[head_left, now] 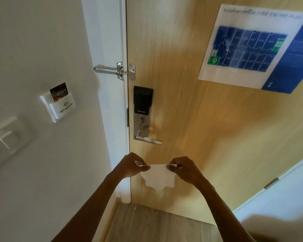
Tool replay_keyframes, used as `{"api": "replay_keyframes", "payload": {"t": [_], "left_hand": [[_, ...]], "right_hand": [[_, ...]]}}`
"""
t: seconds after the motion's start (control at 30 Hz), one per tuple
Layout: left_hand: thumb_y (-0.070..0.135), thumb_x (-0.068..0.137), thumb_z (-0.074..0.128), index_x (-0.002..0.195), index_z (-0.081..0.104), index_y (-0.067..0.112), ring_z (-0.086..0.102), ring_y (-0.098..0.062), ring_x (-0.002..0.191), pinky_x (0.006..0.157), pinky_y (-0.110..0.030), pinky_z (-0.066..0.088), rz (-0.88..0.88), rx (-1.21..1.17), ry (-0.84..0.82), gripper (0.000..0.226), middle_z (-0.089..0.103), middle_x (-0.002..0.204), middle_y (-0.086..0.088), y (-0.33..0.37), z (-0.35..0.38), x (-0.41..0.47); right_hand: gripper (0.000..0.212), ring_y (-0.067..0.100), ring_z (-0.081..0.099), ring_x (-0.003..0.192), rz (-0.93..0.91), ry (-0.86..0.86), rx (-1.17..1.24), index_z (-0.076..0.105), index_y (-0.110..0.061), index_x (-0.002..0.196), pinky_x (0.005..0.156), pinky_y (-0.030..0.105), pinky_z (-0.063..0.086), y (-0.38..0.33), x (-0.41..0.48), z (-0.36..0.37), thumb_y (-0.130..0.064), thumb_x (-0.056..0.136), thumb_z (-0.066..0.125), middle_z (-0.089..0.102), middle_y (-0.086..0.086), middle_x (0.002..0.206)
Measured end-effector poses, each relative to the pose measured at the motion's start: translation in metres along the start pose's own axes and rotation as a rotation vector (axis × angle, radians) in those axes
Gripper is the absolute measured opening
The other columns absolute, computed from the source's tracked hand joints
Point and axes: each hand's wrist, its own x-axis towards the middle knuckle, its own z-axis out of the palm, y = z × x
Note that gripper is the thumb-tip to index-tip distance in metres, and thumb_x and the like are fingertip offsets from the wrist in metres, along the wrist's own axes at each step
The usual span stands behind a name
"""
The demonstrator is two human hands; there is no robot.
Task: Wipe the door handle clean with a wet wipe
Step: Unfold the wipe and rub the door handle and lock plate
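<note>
A pale wooden door fills the view, set in a white frame beside a white wall that carries a key-card holder. A swing-bar door guard sits above a smart lock, and the metal lever door handle juts to the right from the lock plate. A fire escape plan is stuck higher up on the door.

Below the handle and apart from it, the left hand and right hand stretch a white wet wipe between them, the fingers of each hand pinching one top corner while the rest hangs loose.

The likely trouble: the thin sheet could tear if pulled tighter, or slip from one pinch and fold up. Wiping with a hanging sheet might also miss the lever's underside.
</note>
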Motion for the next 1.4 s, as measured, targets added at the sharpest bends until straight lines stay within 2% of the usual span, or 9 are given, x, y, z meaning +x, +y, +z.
{"api": "replay_keyframes", "payload": {"t": [0.13, 0.27, 0.43, 0.67, 0.77, 0.9, 1.1, 1.23, 1.4], "left_hand": [[0.035, 0.079, 0.074, 0.088, 0.077, 0.018, 0.070, -0.006, 0.082, 0.083, -0.028, 0.056, 0.005, -0.109, 0.006, 0.019, 0.075, 0.088, 0.008, -0.007, 0.002, -0.003], [0.033, 0.080, 0.074, 0.083, 0.077, 0.020, 0.071, -0.017, 0.074, 0.073, -0.029, 0.059, -0.006, -0.215, 0.034, 0.014, 0.075, 0.079, 0.005, -0.016, 0.002, 0.001], [0.032, 0.078, 0.076, 0.084, 0.079, 0.018, 0.072, -0.019, 0.072, 0.066, -0.023, 0.057, -0.010, -0.390, 0.029, 0.016, 0.076, 0.075, 0.001, -0.022, -0.002, 0.023], [0.027, 0.076, 0.078, 0.090, 0.073, 0.017, 0.073, -0.019, 0.074, 0.072, -0.035, 0.061, -0.067, -0.423, -0.027, 0.017, 0.076, 0.084, -0.001, -0.034, -0.015, 0.066], [0.033, 0.076, 0.078, 0.104, 0.067, 0.014, 0.072, -0.017, 0.078, 0.064, -0.026, 0.059, -0.189, -0.296, -0.098, 0.036, 0.073, 0.094, -0.004, -0.053, -0.023, 0.078], [0.033, 0.081, 0.073, 0.104, 0.067, 0.013, 0.073, -0.014, 0.074, 0.058, -0.022, 0.058, -0.251, -0.327, -0.009, 0.031, 0.073, 0.097, -0.005, -0.073, -0.038, 0.092], [0.020, 0.091, 0.062, 0.105, 0.070, 0.007, 0.073, -0.023, 0.080, 0.075, -0.032, 0.058, -0.146, -0.498, 0.102, 0.021, 0.075, 0.090, -0.011, -0.057, -0.056, 0.111], [0.031, 0.091, 0.060, 0.097, 0.072, 0.008, 0.074, -0.023, 0.081, 0.076, -0.033, 0.060, -0.125, -0.514, 0.082, 0.027, 0.075, 0.088, -0.010, -0.043, -0.060, 0.123], [0.040, 0.091, 0.056, 0.103, 0.071, 0.006, 0.074, -0.020, 0.083, 0.077, -0.032, 0.060, -0.149, -0.546, 0.042, 0.039, 0.076, 0.093, -0.009, -0.044, -0.062, 0.130]], "right_hand": [[0.014, 0.012, 0.064, 0.075, -0.006, 0.044, 0.086, 0.068, -0.025, 0.078, 0.068, 0.030, 0.050, 0.007, 0.007, -0.001, -0.029, 0.090, 0.062, 0.068, -0.004, 0.079], [0.007, 0.001, 0.064, 0.069, -0.016, 0.164, 0.140, 0.071, -0.028, 0.080, 0.061, 0.017, 0.049, 0.002, 0.023, 0.000, -0.025, 0.086, 0.068, 0.070, -0.011, 0.077], [0.009, 0.002, 0.062, 0.066, 0.012, 0.271, 0.229, 0.070, -0.021, 0.074, 0.059, 0.016, 0.046, -0.010, 0.062, -0.008, -0.026, 0.078, 0.076, 0.069, -0.008, 0.074], [0.029, 0.012, 0.060, 0.089, -0.035, 0.381, 0.032, 0.071, -0.015, 0.100, 0.076, 0.019, 0.044, -0.038, 0.141, -0.007, -0.031, 0.077, 0.078, 0.069, 0.001, 0.103], [0.041, 0.022, 0.055, 0.102, -0.010, 0.521, -0.235, 0.065, -0.020, 0.111, 0.085, 0.033, 0.047, -0.042, 0.143, 0.020, -0.034, 0.076, 0.077, 0.062, 0.003, 0.114], [0.037, 0.019, 0.055, 0.106, -0.007, 0.681, -0.205, 0.062, -0.019, 0.119, 0.087, 0.033, 0.048, -0.037, 0.124, 0.049, -0.037, 0.086, 0.068, 0.061, 0.001, 0.121], [0.037, 0.017, 0.065, 0.101, -0.129, 0.480, -0.308, 0.067, -0.018, 0.117, 0.094, 0.034, 0.046, -0.022, 0.130, 0.070, -0.042, 0.096, 0.047, 0.072, 0.001, 0.111], [0.037, 0.011, 0.064, 0.082, -0.175, 0.428, -0.373, 0.063, -0.020, 0.122, 0.078, 0.025, 0.047, -0.018, 0.130, 0.076, -0.043, 0.095, 0.051, 0.073, -0.003, 0.096], [0.034, 0.008, 0.060, 0.079, -0.168, 0.283, -0.267, 0.063, -0.023, 0.123, 0.069, 0.019, 0.045, -0.009, 0.129, 0.055, -0.040, 0.096, 0.051, 0.071, -0.003, 0.097]]}}
